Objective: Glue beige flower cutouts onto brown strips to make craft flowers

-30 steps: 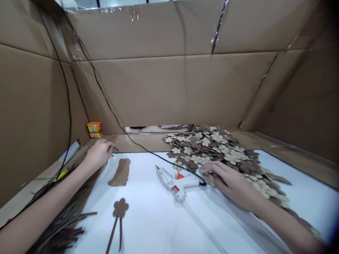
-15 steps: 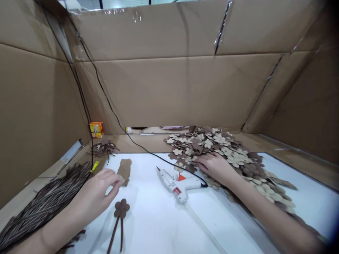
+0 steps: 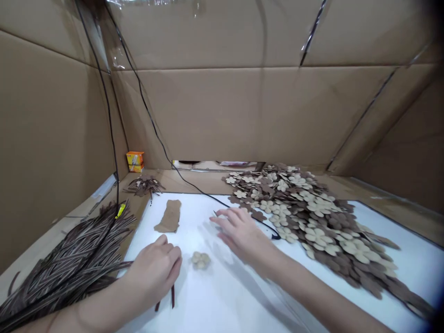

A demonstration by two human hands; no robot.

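My left hand [image 3: 157,263] is closed over the white board, its fingers curled around the dark brown flower, which is hidden beneath it. Below the hand, the ends of two thin brown strips [image 3: 172,298] show. Just right of that hand, a cream flower [image 3: 200,260] lies on the board, slightly blurred. My right hand [image 3: 241,231] is open, fingers stretched out and apart, over the glue gun. Only the gun's dark tip [image 3: 215,213] peeks out past the fingers; its body is covered by the hand.
A heap of cream and brown flowers [image 3: 312,217] spreads along the right. On the left lies a pile of brown strips [image 3: 69,263]. A brown scrap [image 3: 169,216] rests on the board. A black cord [image 3: 156,132] crosses to the gun. Cardboard walls [image 3: 215,111] enclose the space, with an orange box [image 3: 135,161] in the corner.
My right hand has left the flower heap and moved left over the glue gun. My left hand has let go of a cream flower, now on the board, and closed over the brown flower.
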